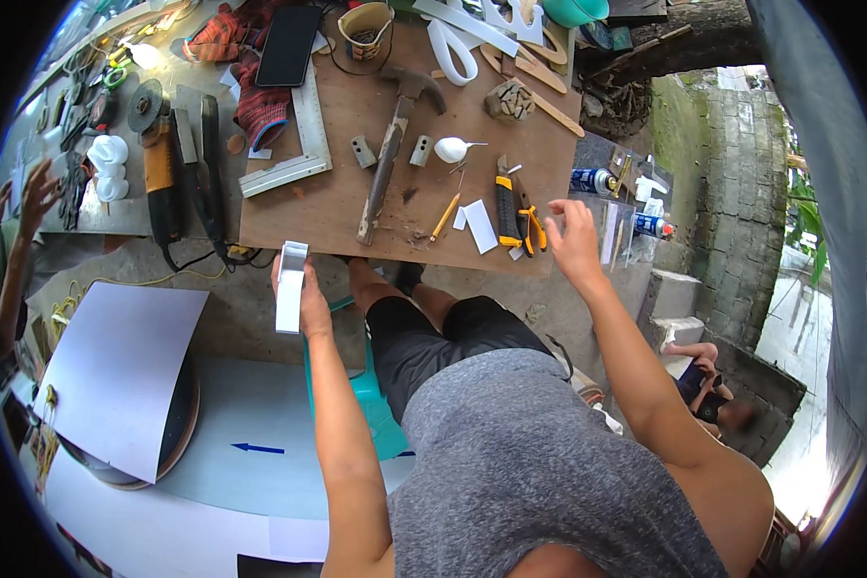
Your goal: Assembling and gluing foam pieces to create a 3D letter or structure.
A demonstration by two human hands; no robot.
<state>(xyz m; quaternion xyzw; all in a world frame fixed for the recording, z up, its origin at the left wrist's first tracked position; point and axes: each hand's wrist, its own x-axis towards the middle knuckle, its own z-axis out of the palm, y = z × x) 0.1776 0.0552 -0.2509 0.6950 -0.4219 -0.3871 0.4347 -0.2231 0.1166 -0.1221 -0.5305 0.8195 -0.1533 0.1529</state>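
Note:
My left hand (314, 306) is closed around a white, hollow, letter-like piece (288, 306) with raised walls, held just off the table's front edge. My right hand (574, 241) is empty, fingers apart and slightly bent, over the table's front right corner. Pliers with orange and black handles (529, 220) lie nearest to it, beside a yellow and black utility knife (506, 204). Left of these are a small white rectangular piece (480, 226) and a yellow pencil (446, 217). A claw hammer (386, 164) rests mid-table between two small metal blocks, near a white nozzle bottle (451, 149).
A metal square (308, 125), a phone (289, 46), red gloves (260, 111) and white letter shapes (451, 53) lie farther back. An angle grinder (157, 154) sits at left. White sheets (125, 366) rise lower left. Another person's hand (37, 193) shows far left; a person (708, 385) sits at right.

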